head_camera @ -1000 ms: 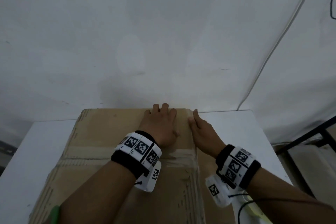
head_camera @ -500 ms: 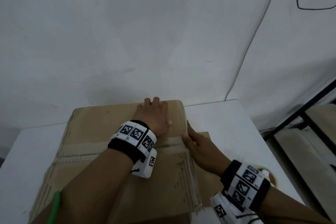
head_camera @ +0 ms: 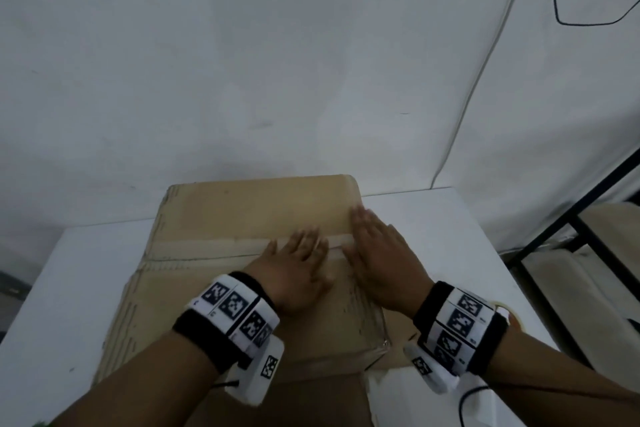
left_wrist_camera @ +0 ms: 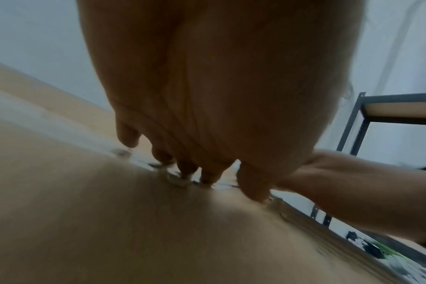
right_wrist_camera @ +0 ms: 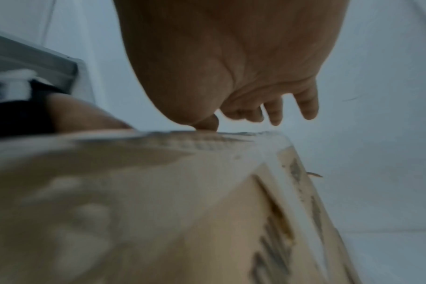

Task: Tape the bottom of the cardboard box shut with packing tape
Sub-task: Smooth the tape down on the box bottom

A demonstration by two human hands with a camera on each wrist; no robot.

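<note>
A brown cardboard box (head_camera: 249,211) lies bottom-up on a white table (head_camera: 69,288). A strip of clear packing tape (head_camera: 207,246) runs across its middle seam. My left hand (head_camera: 298,263) lies flat on the box top, its straight fingertips (left_wrist_camera: 187,165) pressing on the tape near the right end. My right hand (head_camera: 377,253) rests with straight fingers along the box's right edge, beside the left hand. In the right wrist view the thumb (right_wrist_camera: 207,123) touches the top edge of the box (right_wrist_camera: 158,192) and the other fingers reach past it. Neither hand holds anything.
A roll of tape (head_camera: 512,317) lies on the table behind my right wrist. A dark metal shelf rack (head_camera: 571,225) stands to the right of the table. A white wall rises just behind the box. A loose cardboard flap (head_camera: 398,354) sticks out below the box's near right corner.
My left hand has slid back from the box's far edge to the taped seam. My right hand dropped down the right side, then came back up onto the right edge.
</note>
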